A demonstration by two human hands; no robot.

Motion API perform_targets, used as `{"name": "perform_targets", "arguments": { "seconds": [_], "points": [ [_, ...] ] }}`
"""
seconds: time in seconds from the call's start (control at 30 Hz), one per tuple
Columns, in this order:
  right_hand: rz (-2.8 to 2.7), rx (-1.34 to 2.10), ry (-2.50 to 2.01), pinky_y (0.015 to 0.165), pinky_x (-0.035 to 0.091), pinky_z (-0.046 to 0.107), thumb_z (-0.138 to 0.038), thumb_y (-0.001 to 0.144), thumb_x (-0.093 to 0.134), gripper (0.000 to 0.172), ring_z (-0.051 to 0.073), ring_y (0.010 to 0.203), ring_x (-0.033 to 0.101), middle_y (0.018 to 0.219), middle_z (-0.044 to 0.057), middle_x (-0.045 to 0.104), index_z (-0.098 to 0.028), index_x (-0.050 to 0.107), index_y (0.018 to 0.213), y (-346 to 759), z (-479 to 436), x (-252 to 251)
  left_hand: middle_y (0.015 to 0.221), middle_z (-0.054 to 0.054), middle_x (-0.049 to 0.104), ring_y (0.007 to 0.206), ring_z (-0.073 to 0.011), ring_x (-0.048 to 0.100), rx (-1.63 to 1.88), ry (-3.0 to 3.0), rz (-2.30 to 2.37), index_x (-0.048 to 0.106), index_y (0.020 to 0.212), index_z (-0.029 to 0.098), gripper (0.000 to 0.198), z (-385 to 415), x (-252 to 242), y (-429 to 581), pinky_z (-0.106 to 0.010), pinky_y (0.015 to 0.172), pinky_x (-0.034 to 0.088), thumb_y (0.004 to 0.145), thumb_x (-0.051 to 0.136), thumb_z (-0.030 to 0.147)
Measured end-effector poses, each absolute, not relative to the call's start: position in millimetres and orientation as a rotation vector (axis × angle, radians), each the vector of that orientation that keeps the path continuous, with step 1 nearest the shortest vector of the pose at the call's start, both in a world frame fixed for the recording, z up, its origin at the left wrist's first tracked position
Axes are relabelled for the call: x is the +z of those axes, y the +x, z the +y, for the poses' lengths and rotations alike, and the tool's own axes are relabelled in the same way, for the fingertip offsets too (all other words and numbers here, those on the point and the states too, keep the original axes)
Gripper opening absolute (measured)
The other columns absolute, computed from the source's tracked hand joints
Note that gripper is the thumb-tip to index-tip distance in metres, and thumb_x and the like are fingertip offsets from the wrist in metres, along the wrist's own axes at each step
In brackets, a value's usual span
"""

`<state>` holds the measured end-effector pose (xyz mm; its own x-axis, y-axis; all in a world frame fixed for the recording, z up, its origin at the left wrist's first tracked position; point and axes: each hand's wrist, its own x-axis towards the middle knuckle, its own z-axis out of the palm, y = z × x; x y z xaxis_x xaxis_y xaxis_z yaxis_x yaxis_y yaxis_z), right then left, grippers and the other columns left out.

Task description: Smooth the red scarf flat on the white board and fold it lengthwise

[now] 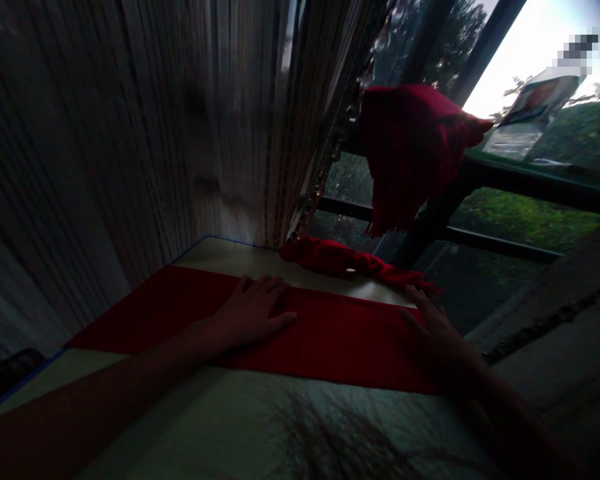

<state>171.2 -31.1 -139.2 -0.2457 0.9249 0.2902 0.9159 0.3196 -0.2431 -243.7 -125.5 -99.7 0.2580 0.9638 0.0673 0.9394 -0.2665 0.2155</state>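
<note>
A long strip of red cloth (340,340) lies flat across a pale table (200,413). My left hand (253,310) rests palm down near the middle of the cloth, fingers stretched toward its far edge and thumb out to the right. Over the right end of the cloth my right hand (433,327) lies with fingers extended and thumb apart. Its fingertips come close to a bunched red fringed scarf (340,257) at the table's far side. Neither hand grips anything.
Behind the table hangs a striped curtain (220,120). Another red fringed scarf (410,147) drapes over a dark window bar (540,183) at the upper right. A small white object (351,271) sits by the bunched scarf. Blurred hair shows at the bottom.
</note>
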Motion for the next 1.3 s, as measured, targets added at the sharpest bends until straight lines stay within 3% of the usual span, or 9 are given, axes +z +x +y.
{"name": "perform_targets", "arguments": {
  "seconds": [0.17, 0.33, 0.73, 0.9, 1.03, 1.3],
  "points": [
    [-2.292, 0.043, -1.7, 0.127, 0.02, 0.064, -0.056, 0.099, 0.034, 0.069, 0.035, 0.158, 0.025, 0.168, 0.012, 0.04, -0.023, 0.04, 0.16, 168, -32, -141, 0.172, -0.009, 0.027, 0.16, -0.0327, 0.022, 0.288, 2.381, 1.83, 0.035, 0.164, 0.024, 0.08, -126, -99, -243, -0.064, 0.128, 0.013, 0.101, 0.034, 0.074],
    [-2.229, -0.012, -1.644, 0.128, 0.016, 0.065, -0.055, 0.102, 0.026, 0.068, 0.036, 0.159, 0.02, 0.172, 0.01, 0.033, -0.023, 0.039, 0.161, 171, -31, -140, 0.173, -0.009, 0.025, 0.16, -0.0333, 0.021, 0.297, 2.387, 1.812, 0.036, 0.164, 0.024, 0.08, -124, -101, -245, -0.064, 0.128, 0.011, 0.102, 0.033, 0.074],
    [-2.258, 0.097, -1.639, 0.126, 0.017, 0.068, -0.057, 0.101, 0.032, 0.064, 0.034, 0.158, 0.026, 0.168, 0.013, 0.04, -0.025, 0.048, 0.154, 179, -27, -144, 0.172, -0.009, 0.027, 0.16, -0.0332, 0.022, 0.3, 2.39, 1.811, 0.037, 0.163, 0.024, 0.081, -123, -102, -244, -0.063, 0.128, 0.011, 0.101, 0.033, 0.076],
    [-2.223, 0.066, -1.598, 0.127, 0.016, 0.068, -0.061, 0.102, 0.029, 0.066, 0.034, 0.159, 0.022, 0.172, 0.013, 0.032, -0.026, 0.047, 0.155, 183, -25, -140, 0.172, -0.009, 0.027, 0.16, -0.0331, 0.023, 0.298, 2.388, 1.808, 0.036, 0.163, 0.024, 0.08, -124, -101, -244, -0.064, 0.128, 0.011, 0.101, 0.035, 0.074],
    [-2.227, 0.092, -1.591, 0.126, 0.021, 0.067, -0.063, 0.1, 0.032, 0.066, 0.036, 0.158, 0.024, 0.171, 0.012, 0.034, -0.028, 0.047, 0.154, 181, -26, -140, 0.173, -0.008, 0.026, 0.16, -0.0331, 0.021, 0.303, 2.38, 1.8, 0.036, 0.163, 0.024, 0.079, -125, -99, -244, -0.064, 0.128, 0.011, 0.102, 0.034, 0.074],
    [-2.241, 0.141, -1.628, 0.125, 0.019, 0.068, -0.058, 0.101, 0.034, 0.063, 0.036, 0.159, 0.022, 0.17, 0.016, 0.033, -0.024, 0.05, 0.152, 178, -28, -138, 0.172, -0.009, 0.026, 0.16, -0.0319, 0.021, 0.297, 2.386, 1.808, 0.035, 0.164, 0.024, 0.08, -125, -100, -244, -0.064, 0.128, 0.011, 0.102, 0.033, 0.075]
  ]
}}
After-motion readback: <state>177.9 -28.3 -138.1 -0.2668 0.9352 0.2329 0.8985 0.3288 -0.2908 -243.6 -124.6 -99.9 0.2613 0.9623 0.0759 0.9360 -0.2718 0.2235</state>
